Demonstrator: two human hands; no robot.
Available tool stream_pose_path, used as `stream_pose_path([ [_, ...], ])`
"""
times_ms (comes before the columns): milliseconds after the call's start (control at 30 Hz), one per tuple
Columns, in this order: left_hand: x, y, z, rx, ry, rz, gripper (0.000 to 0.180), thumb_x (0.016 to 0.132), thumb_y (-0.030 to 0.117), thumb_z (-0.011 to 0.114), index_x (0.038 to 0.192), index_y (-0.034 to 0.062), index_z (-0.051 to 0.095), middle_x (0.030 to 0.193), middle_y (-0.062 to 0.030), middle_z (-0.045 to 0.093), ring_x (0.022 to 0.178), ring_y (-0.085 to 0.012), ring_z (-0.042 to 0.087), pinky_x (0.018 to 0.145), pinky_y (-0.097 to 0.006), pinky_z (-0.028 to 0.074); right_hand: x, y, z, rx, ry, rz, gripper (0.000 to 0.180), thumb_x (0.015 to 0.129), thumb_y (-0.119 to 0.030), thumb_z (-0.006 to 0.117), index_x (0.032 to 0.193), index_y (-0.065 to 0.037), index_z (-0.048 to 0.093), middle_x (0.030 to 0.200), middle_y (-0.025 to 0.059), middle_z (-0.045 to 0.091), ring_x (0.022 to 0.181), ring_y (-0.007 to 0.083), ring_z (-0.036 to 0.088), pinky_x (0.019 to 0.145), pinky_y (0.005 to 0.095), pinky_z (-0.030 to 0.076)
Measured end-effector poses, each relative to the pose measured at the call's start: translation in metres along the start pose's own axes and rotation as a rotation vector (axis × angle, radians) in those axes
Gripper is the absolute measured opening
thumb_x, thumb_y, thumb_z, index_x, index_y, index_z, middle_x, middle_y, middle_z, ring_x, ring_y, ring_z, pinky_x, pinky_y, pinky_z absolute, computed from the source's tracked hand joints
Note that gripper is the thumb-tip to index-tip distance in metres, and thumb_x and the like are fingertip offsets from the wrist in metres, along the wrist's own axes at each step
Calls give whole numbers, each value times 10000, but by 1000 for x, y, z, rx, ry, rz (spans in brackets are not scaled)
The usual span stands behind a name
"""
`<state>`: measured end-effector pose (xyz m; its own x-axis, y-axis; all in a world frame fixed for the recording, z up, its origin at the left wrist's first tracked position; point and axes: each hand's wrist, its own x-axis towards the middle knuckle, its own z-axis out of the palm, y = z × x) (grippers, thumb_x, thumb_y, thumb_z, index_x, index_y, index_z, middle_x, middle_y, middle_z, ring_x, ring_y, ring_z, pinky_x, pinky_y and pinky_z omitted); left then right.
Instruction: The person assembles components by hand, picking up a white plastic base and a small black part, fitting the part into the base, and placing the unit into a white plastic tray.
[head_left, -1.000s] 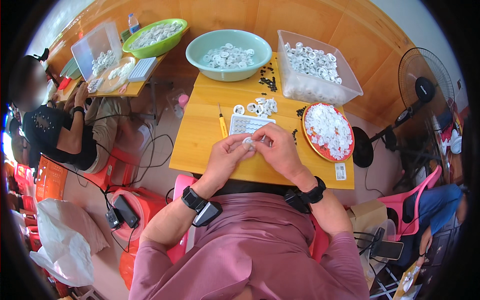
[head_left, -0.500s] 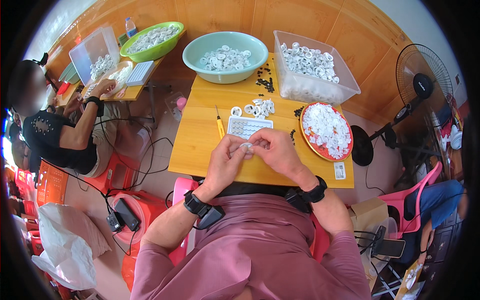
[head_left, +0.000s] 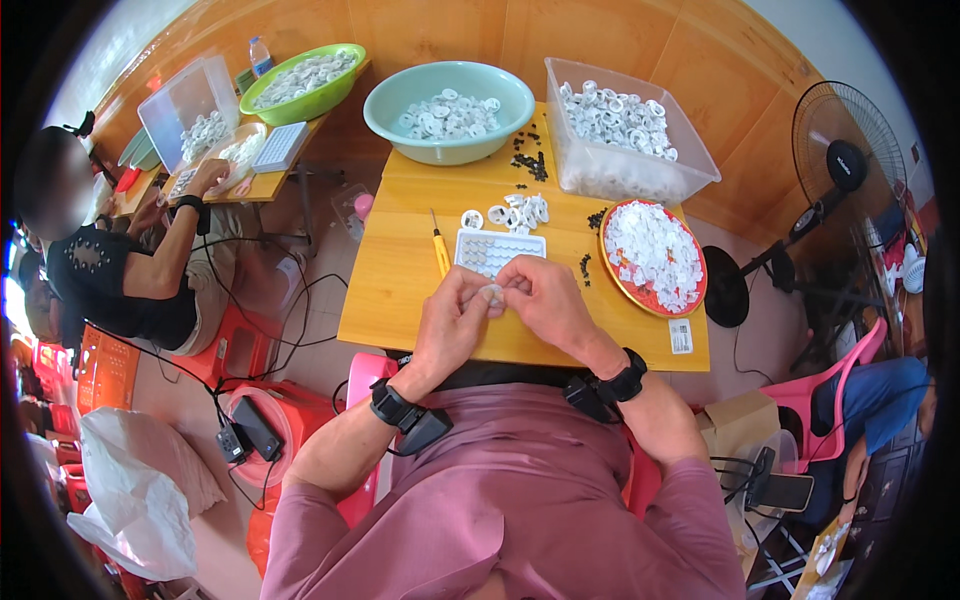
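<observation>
The small white ring (head_left: 492,292), pinched between my left hand (head_left: 452,322) and right hand (head_left: 545,300) just short of the white tray (head_left: 498,250), looks mid-assembly, so I'd next seat it carefully.

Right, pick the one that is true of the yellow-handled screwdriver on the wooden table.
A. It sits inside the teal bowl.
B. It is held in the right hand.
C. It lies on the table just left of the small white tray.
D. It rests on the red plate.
C: the yellow-handled screwdriver lies bare on the wooden table, just left of the small white tray, with neither hand touching it.
</observation>
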<state>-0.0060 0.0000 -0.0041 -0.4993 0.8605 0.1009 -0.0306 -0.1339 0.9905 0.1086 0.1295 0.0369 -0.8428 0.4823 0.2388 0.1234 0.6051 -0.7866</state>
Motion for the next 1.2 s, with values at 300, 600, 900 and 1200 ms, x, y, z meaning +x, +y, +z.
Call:
stream_pose_path([
  [300, 6, 11, -3, -510, -33, -182, 147, 1033, 50, 497, 1163, -14, 525, 1071, -137, 657, 1025, -181, 661, 971, -322, 559, 9, 20, -15, 305, -77, 110, 167, 850, -101, 702, 951, 31, 700, 817, 119, 732, 752, 149, 713, 686, 283, 541],
  [600, 4, 13, -12, -793, -88, -320, 193, 1028, 109, 542, 1188, 3, 559, 1187, -123, 637, 1105, -219, 655, 1010, -335, 547, 2, -10, -17, -78, 52, -169, 187, 810, -102, 741, 975, -17, 713, 879, 114, 713, 754, 227, 690, 688, 323, 542],
  [900, 4, 9, -13, -816, -111, -322, 180, 1019, 119, 568, 1167, 16, 580, 1174, -82, 649, 1106, -170, 645, 988, -313, 546, -1, -22, -16, -302, 110, -417, 194, 777, -74, 745, 958, -19, 704, 896, 151, 707, 788, 307, 697, 683, 375, 560],
  [1200, 2, 9, -13, -826, -149, -342, 224, 1011, 101, 579, 1215, 10, 562, 1214, -117, 623, 1135, -181, 627, 1010, -317, 537, -3, -26, -17, -277, 57, -398, 188, 798, -114, 699, 971, -40, 710, 854, 124, 693, 759, 330, 673, 679, 416, 546],
])
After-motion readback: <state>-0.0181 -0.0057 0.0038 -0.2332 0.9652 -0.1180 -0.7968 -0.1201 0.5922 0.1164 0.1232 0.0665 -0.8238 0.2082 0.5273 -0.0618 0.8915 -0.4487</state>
